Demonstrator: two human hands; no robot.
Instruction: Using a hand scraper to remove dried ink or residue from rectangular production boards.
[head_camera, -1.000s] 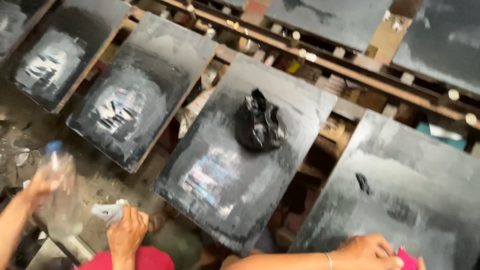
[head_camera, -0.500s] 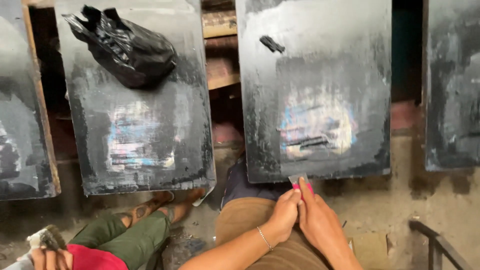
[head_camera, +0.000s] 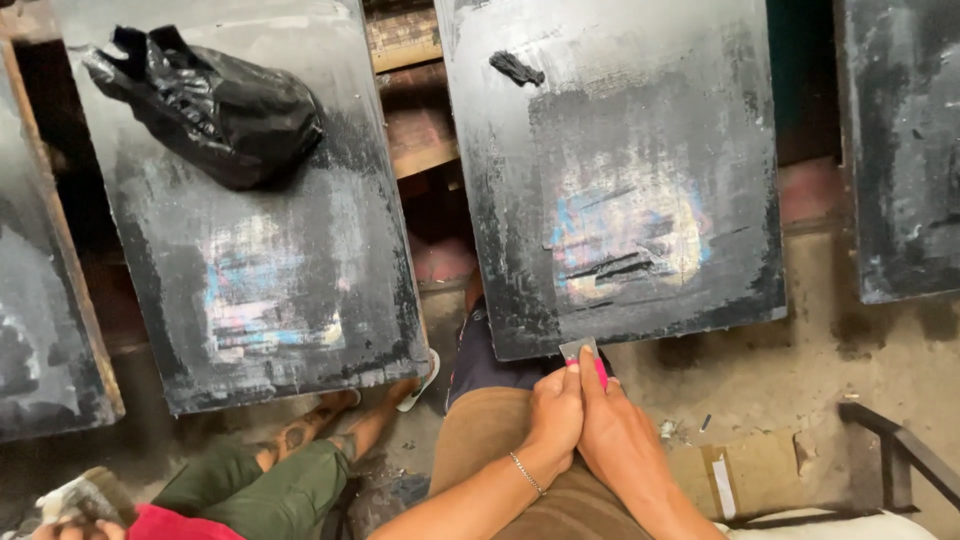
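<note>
My left hand (head_camera: 553, 420), with a thin bracelet at the wrist, and my right hand (head_camera: 622, 440) are pressed together over my lap. Between their fingertips they hold a small scraper (head_camera: 584, 354) with a grey blade and a pink handle. The blade's tip sits just under the near edge of a black, paint-stained board (head_camera: 620, 170) that tilts toward me. That board has a pale blue and white smear at its middle and a small black scrap near its top.
A second black board (head_camera: 270, 290) to the left carries a crumpled black plastic bag (head_camera: 210, 100). More boards stand at the far left (head_camera: 40, 330) and right (head_camera: 900, 150). Another person's green-trousered leg (head_camera: 270, 480) and rag-holding hand (head_camera: 80, 500) are at lower left. A metal frame (head_camera: 900, 450) is at lower right.
The view has swung from a wide look over several boards down to the board in front of me. My two hands have come together on the pink-handled scraper and stay there.
</note>
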